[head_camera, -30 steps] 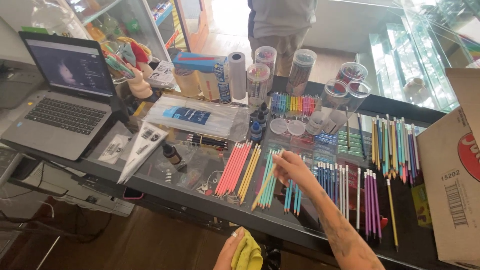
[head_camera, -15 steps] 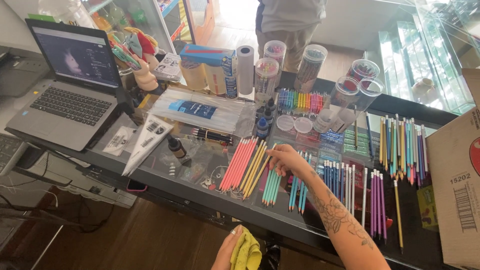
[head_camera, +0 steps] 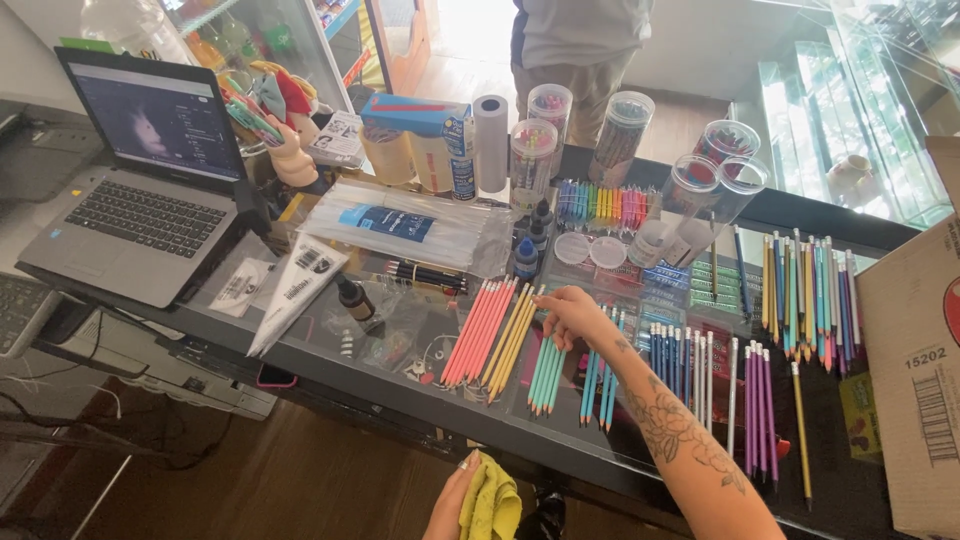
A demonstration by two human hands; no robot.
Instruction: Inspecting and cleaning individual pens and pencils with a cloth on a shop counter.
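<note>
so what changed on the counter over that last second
The right hand slid a little left along the glass counter, from over the teal pencils to their top ends, fingers beside the yellow pencils. It took hold of nothing clearly. The left hand stayed low, holding the yellow cloth. The pencil groups look unmoved.

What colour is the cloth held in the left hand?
Yellow. The cloth sits bunched in the left hand at the bottom edge of the head view.

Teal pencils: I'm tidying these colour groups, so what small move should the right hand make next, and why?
Probably nudge the teal pencils straight and parallel. The right hand rests at their top ends, and they fan slightly beside the neater yellow pencils, while the left hand only holds a yellow cloth.
</note>
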